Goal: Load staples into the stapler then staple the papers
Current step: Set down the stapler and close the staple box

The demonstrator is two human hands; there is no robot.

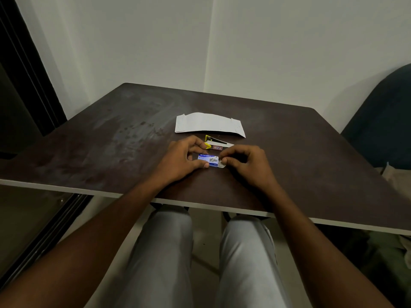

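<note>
Centrally in the frame, a small blue cardboard staple box (208, 160) is seen lying on a dark brown laminate table (111, 138) with a pale edge. The box is gripped at its left end by the left hand (181, 160), whose thumb is pressed against the lower edge and whose fingers are curled over the upper side. At the right end of the box, a pale open flap is pinched by the right hand (245, 164), with the fingertips (224, 160) drawn narrowly together on it. Whether any staples are exposed cannot be told.

Just above the box, a small stapler with a yellow body and a silver metal top (216, 144) is noted resting on the table, with a red-and-white label on its side. Its left end lies close to the fingers of the left hand; contact cannot be confirmed. Further up the frame, just beyond the stapler, a stack of white papers with folded corners (209, 125) is laid flat on the table.

Both bare forearms are extended from the lower corners of the frame. Light grey trousers (164, 252) are visible beneath the table edge at lower centre. A dark blue chair back (384, 121) is recorded at the right edge, and a white wall (266, 41) fills the upper frame.
</note>
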